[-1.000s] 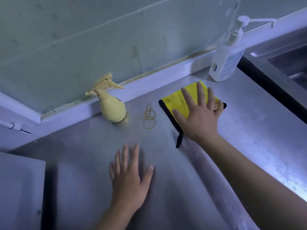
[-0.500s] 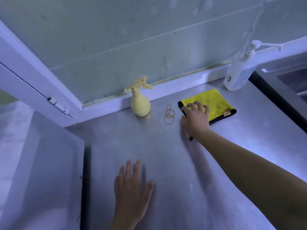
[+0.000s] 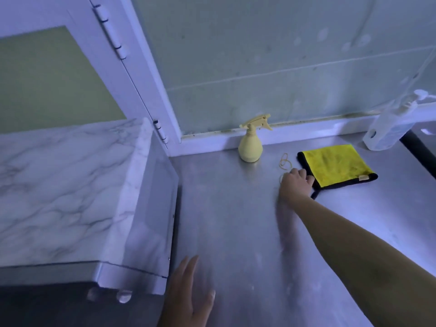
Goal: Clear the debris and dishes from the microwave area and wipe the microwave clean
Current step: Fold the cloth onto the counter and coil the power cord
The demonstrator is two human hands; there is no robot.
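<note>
Right hand [image 3: 296, 186] curled at the near corner of the cloth [image 3: 335, 165], pinch unclear; left hand [image 3: 188, 296] spread flat on counter [image 3: 236, 232]; cloth likely soft, light, floppy, so take that black hem.

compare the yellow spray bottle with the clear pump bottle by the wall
The pale yellow plastic spray bottle is opaque and squat with a trigger; the clear plastic pump bottle is see-through and taller with a pump head. Both stand on the steel counter by the wall.
</note>
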